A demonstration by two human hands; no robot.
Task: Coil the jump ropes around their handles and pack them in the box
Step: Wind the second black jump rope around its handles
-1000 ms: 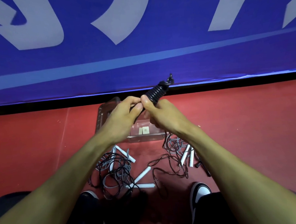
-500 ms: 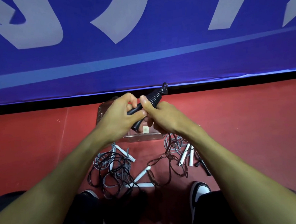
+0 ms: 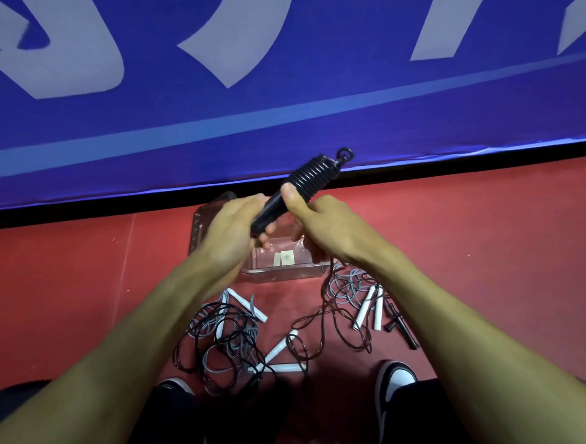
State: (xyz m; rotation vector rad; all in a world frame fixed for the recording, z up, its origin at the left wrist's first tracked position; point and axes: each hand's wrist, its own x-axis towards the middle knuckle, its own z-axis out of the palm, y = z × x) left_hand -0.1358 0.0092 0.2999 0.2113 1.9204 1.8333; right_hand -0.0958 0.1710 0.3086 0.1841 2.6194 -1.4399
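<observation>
Both hands are raised over the clear box [image 3: 215, 212], working one black jump rope; the right hand [image 3: 333, 233] grasps the black handles [image 3: 283, 201], thumb pressed at the lower edge of the coil [image 3: 313, 176], which sits tight on the far, upper end; the left hand [image 3: 230, 236] has its fingers curled at the near end of the handles, though motion blur hides exactly what they pinch; half a second ago the bundle lay lower and flatter between the hands, and it has since tilted up with the coil end lifted toward the blue banner [image 3: 277, 102], which suggests another turn being laid on; a loose black rope tail [image 3: 324, 309] still hangs from the right hand to the red floor [image 3: 492, 244], so winding looks unfinished and packing must wait; on the floor nearby lie tangled ropes with white handles [image 3: 363, 308], uncoiled; the box shows only two small labels [image 3: 283, 258] inside.
</observation>
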